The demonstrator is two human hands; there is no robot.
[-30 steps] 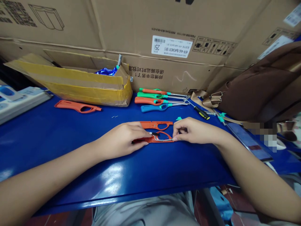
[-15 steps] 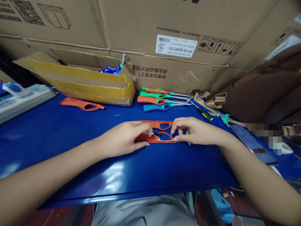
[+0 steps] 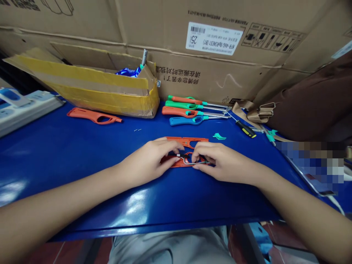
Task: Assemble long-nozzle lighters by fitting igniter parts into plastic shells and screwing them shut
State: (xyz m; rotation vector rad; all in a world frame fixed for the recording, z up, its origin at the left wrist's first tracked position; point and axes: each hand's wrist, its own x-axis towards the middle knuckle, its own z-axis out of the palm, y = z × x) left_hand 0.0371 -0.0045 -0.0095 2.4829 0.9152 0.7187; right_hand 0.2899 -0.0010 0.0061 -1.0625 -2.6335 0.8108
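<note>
An orange lighter shell half (image 3: pixel 184 161) lies flat on the blue table (image 3: pixel 82 161), with a thin metal wire and small black part inside it. My left hand (image 3: pixel 150 161) presses down on its left end, fingers curled. My right hand (image 3: pixel 217 159) pinches the wire near the trigger hole at the shell's right part. A second orange shell half (image 3: pixel 189 140) lies just behind, touching neither hand.
Several finished lighters (image 3: pixel 189 110) in orange, green and blue lie at the back with a black-and-yellow screwdriver (image 3: pixel 244 128). An orange shell (image 3: pixel 92 116) rests by a taped cardboard box (image 3: pixel 90 90). A small green piece (image 3: pixel 219 136), a power strip (image 3: pixel 22 110) and a brown bag (image 3: pixel 310 102) surround the area.
My right hand has slid left along the shell, closer to my left hand. The view has shifted slightly; the small green piece now shows behind my right hand.
</note>
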